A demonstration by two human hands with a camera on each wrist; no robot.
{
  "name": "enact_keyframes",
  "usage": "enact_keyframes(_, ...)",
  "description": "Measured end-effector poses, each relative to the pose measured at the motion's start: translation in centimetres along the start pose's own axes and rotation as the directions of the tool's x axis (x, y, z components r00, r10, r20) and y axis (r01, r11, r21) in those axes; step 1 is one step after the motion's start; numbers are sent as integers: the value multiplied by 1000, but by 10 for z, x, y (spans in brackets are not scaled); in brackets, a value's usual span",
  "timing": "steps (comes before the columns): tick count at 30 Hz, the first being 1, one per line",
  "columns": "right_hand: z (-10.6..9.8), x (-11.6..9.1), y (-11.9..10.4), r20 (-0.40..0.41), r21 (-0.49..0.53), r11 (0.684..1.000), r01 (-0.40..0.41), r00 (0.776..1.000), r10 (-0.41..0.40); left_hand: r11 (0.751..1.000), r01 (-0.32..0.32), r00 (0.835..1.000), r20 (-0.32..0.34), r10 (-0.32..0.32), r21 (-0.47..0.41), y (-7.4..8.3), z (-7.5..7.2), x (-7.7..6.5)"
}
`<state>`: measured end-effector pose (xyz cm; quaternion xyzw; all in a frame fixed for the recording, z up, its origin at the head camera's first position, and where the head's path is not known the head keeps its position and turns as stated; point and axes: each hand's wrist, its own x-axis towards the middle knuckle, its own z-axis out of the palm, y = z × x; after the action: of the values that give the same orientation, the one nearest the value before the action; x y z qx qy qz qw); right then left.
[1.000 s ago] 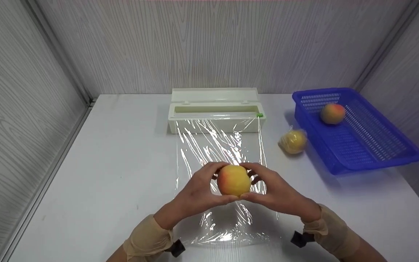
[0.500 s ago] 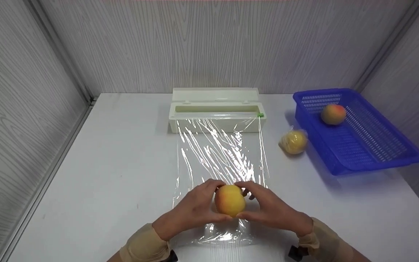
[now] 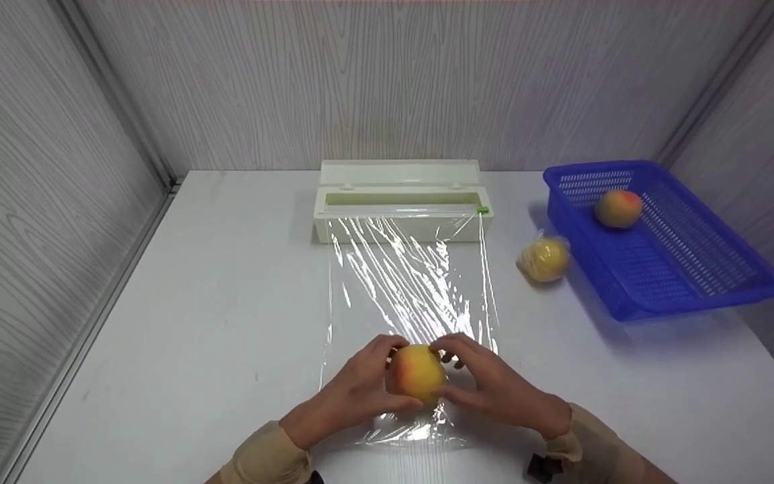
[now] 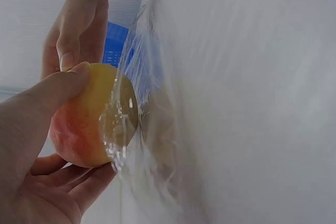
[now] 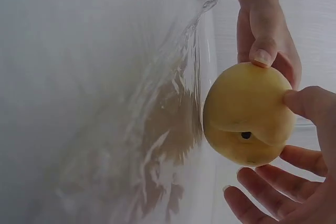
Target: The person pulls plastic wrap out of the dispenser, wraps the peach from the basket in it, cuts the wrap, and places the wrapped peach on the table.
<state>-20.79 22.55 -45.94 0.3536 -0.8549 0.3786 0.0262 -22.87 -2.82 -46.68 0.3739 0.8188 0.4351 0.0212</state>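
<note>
A yellow peach with a red blush sits low over the near end of a sheet of cling film. My left hand grips its left side, thumb on the near side and fingers beyond. From the right, my right hand holds it between thumb and fingertips, with several fingers spread away from the skin. In the left wrist view, crinkled film meets the underside of the peach. The right wrist view shows the stem hollow of the peach.
The film runs out of a white dispenser box with its lid up and a green slider at its right end. To the right, a film-wrapped peach lies beside a blue basket holding a bare peach.
Both hands have brought the peach toward the near end of the film, then slightly left. The right hand's fingers have loosened a little. Box, basket and wrapped peach stay put.
</note>
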Motion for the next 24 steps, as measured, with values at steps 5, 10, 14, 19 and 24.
enact_keyframes(5, 2, -2, 2, 31, 46, 998, -40, 999, 38, 976, 59, 998, 13, -58, -208, -2, 4, 4)
enact_keyframes(10, 5, -4, 4, 46, 38, 999, -29, 999, 27, 960, 141, 989, 75, -126, -243, -3, 8, 3)
enact_keyframes(14, 6, -5, 5, 65, 31, 999, -37, 997, 35, 960, 179, 981, 113, -158, -214, -3, 8, 0)
enact_keyframes(19, 6, -7, 5, 86, 52, 997, -51, 995, 46, 989, 121, 988, 107, -112, -83, -1, 5, -5)
enact_keyframes(24, 7, -10, 6, 91, 19, 999, -51, 995, 49, 989, 40, 998, 39, -46, 143, 3, 1, -10)
